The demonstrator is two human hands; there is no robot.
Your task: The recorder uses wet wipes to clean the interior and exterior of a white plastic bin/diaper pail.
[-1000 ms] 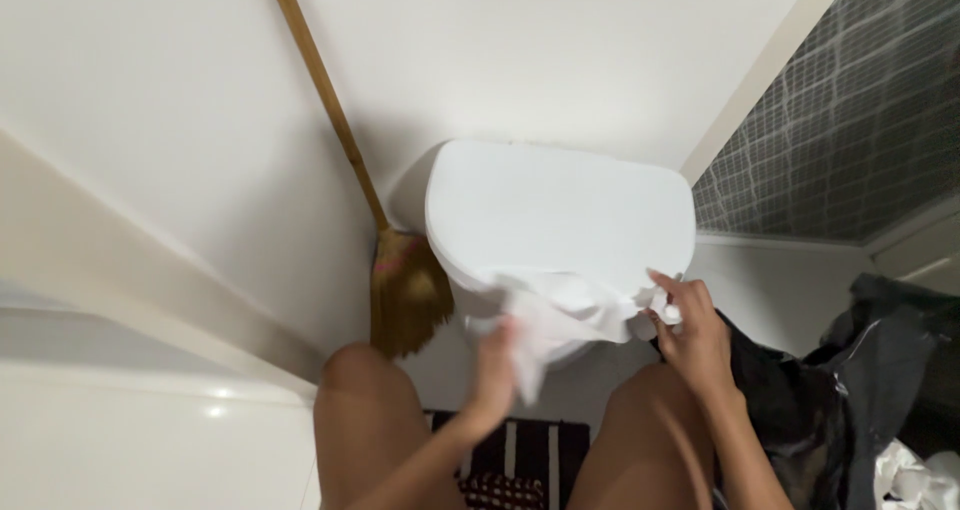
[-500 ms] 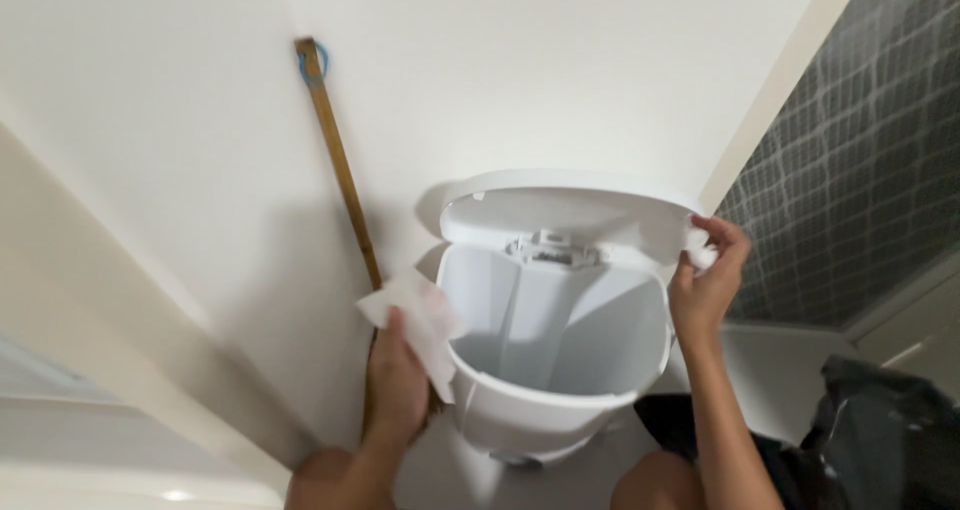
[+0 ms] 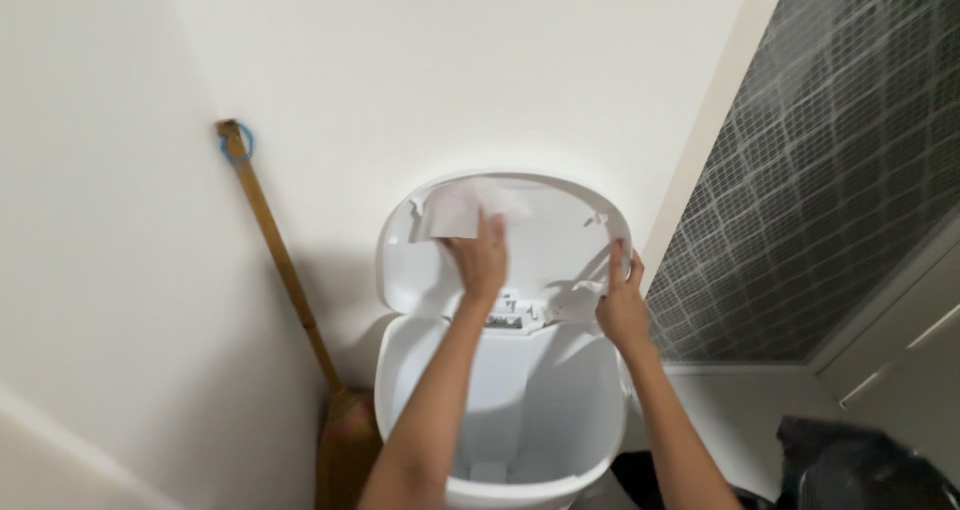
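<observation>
- the left hand point(image 3: 482, 255) pressed a white paper wipe point(image 3: 455, 208) flat against the inner face of the raised lid point(image 3: 560, 240) of a white bin point(image 3: 520, 410), the fingers spread over the wipe and pinning it to the plastic rather than closing round it
- the right hand point(image 3: 622, 305) gripped the right edge of the lid, fingers up along the rim, thumb seemingly behind; it looked closed on the rim to steady it
- to wipe well here, it seemed wise to keep the wipe flat under the palm and work in overlapping passes from the top curve down toward the hinge point(image 3: 515, 315), where ribs and catches could trap dirt
- the bracing hand probably had to push back against the wiping pressure, since the lid stood upright on its hinge and could flex or swing
- both forearms reached up and forward from the bottom of the view over the open bin, the left one more central, the right one angled out
- a wooden-handled broom point(image 3: 285, 280) leaned in the corner just left of the bin, and a dark bag point(image 3: 860, 465) lay low on the right, below a grey tiled wall point(image 3: 830, 190)
</observation>
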